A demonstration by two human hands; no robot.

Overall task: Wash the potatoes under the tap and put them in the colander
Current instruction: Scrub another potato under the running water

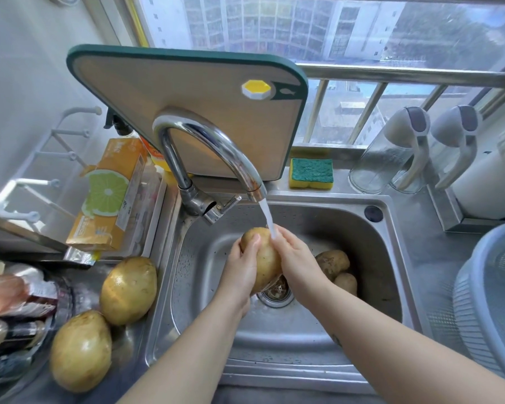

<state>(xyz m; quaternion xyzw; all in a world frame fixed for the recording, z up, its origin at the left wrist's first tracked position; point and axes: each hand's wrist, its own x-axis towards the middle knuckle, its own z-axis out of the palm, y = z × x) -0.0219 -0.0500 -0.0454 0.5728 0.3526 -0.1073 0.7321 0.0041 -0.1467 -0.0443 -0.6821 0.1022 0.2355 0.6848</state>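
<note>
both hands, left hand (242,266) and right hand (293,255), clamp the wet yellow-brown potato (264,258) under the chrome tap (216,147); it could slip, probably onto the unwashed potatoes (333,262) in the steel sink (274,339).

- Two bare forearms are seen entering from the bottom edge, uncovered for their whole visible length.
- No sleeve, watch or bracelet is worn on either arm.
- The left hand (243,265) is shown bare, without glove or ring, the nails kept short and unpainted.
- The right hand (296,259) is likewise ungloved and unadorned.
- A small dark mark, perhaps a tattoo, is glimpsed on the right forearm; its detail cannot be made out.
</note>
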